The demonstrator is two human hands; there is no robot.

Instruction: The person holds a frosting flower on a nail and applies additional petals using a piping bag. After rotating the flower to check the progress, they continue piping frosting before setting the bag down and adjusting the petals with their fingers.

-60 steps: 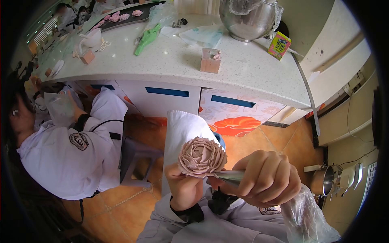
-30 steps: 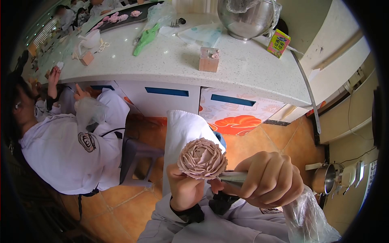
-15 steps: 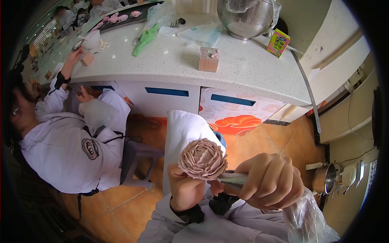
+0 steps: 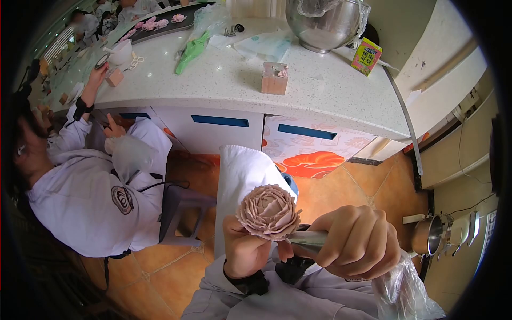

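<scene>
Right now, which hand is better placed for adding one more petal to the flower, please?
Probably the right hand: it grips the piping bag, with the metal nozzle at the edge of the flower. The left hand is occupied, holding the flower from below.

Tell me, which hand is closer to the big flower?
Left. Your left hand is right under the flower, holding it up. Your right hand is off to the flower's right, squeezed around the piping bag, with the metal tip between.
</scene>
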